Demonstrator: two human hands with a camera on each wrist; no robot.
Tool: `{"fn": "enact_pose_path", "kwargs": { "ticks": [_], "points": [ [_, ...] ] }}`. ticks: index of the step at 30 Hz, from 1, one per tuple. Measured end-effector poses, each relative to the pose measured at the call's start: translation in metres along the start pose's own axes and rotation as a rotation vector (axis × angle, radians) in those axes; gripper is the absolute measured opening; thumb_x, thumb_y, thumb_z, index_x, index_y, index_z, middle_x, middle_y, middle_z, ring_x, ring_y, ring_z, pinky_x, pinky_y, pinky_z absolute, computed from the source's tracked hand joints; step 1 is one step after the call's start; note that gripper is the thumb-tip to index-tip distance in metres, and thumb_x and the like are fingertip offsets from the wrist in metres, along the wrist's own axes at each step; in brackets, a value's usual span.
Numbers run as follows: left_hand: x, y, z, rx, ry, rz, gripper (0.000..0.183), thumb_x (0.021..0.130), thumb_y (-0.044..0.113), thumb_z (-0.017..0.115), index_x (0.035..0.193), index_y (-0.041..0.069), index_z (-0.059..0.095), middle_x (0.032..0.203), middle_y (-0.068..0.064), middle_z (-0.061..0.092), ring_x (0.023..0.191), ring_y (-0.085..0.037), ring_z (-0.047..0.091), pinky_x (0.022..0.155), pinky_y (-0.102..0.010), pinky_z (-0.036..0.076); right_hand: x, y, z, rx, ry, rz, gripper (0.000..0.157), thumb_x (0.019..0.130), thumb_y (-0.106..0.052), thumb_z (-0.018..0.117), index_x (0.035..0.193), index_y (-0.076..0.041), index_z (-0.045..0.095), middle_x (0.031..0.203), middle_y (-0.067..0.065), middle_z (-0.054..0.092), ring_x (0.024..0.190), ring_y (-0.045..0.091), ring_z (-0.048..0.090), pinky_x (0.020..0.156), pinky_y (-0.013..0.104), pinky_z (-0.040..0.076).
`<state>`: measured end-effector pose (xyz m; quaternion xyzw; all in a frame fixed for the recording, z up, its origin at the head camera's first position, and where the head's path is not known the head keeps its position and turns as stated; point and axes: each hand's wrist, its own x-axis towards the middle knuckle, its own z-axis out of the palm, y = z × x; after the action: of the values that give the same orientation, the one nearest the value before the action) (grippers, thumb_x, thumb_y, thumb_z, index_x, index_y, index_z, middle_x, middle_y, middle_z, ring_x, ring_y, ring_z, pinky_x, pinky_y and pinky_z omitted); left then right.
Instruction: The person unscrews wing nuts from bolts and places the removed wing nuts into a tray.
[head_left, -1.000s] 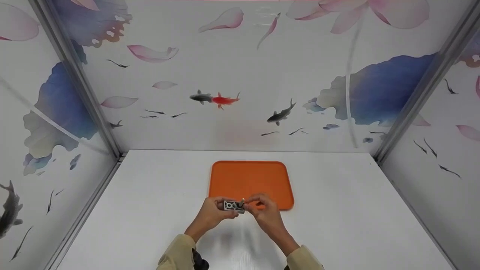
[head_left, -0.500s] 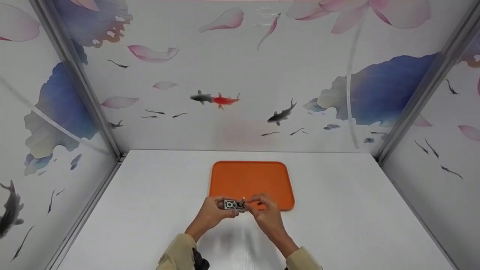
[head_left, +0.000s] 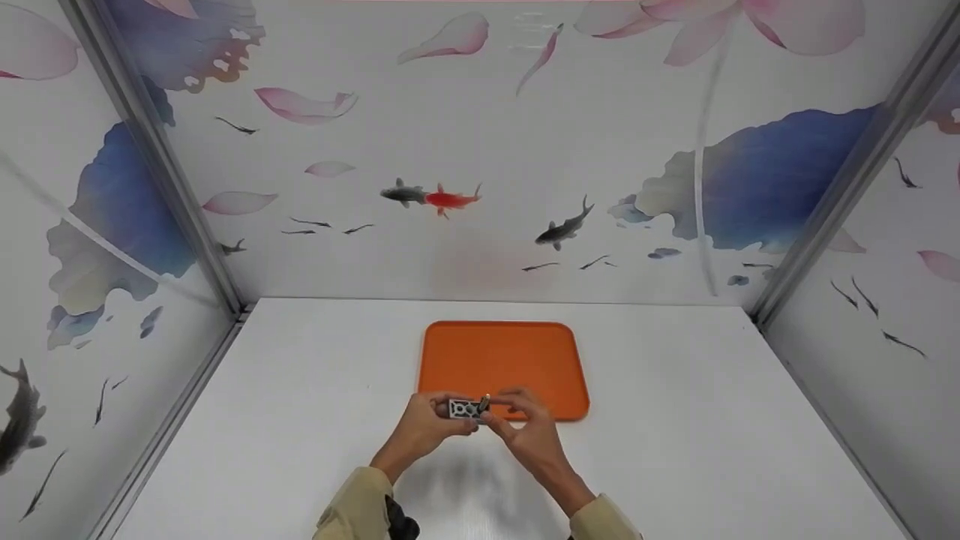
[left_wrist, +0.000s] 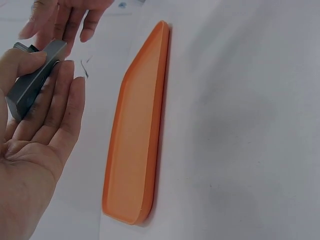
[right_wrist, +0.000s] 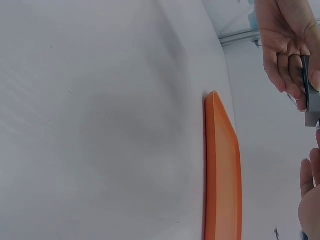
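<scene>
Block (head_left: 463, 409), small and dark grey: being gripped in the left hand (head_left: 427, 421), up in the air above the counter (head_left: 285, 390), well in from its left and right edges. Clamping the block there between thumb and fingers, pressing the thumb on one face and supporting the opposite face from underneath. Showing a pale rim and round shapes on the face turned toward the head camera.

Holding the right hand (head_left: 529, 427) at the right end of the block, keeping thumb and forefinger close to a small pin-like piece (head_left: 484, 403), sticking up at a tilt from that end. Being unable to tell whether pinching that piece or merely touching beside it.

Overlapping, in the head view, the near edge of an orange tray (head_left: 502, 356), but hanging clear of it in the left wrist view. Carrying the tray flat on the counter, near the middle of the far edge and well apart from both far corners. Wearing beige cuffs at both wrists, on the left sleeve (head_left: 356, 501) and the right sleeve (head_left: 604, 517). Rising behind the far edge of the counter as a white back wall (head_left: 345, 266), showing painted fish (head_left: 451, 199) and pink petals (head_left: 240, 203).
</scene>
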<state>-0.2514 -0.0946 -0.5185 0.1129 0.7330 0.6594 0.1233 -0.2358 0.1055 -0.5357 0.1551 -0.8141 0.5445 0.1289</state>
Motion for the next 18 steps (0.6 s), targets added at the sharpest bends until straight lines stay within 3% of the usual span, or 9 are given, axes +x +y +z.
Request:
{"fn": "enact_pose_path", "kwargs": {
  "ticks": [9,18],
  "points": [
    [0.0,0.0,-0.0001,0.009,-0.002,-0.002,0.039,0.084,0.005,0.077,0.12,-0.005,0.066,0.108,-0.018,0.074,0.089,-0.017,0.074,0.081,-0.03,0.063,0.0016,0.0005,0.0037,0.013,0.0,-0.021,0.025,0.086,-0.033,0.078,0.106,-0.017,0.077,0.11,0.001,0.066,0.104,0.019,0.062,0.089,0.034,0.054],
    [-0.0028,0.0002,-0.0012,0.008,0.001,0.001,0.038,0.085,0.003,0.076,0.121,-0.006,0.066,0.109,-0.019,0.074,0.09,-0.018,0.075,0.082,-0.031,0.063,0.0005,0.0035,0.0044,0.009,0.028,-0.03,0.017,0.088,-0.028,0.077,0.104,-0.024,0.076,0.109,-0.002,0.066,0.104,0.024,0.061,0.088,0.029,0.052]
  ]
}}
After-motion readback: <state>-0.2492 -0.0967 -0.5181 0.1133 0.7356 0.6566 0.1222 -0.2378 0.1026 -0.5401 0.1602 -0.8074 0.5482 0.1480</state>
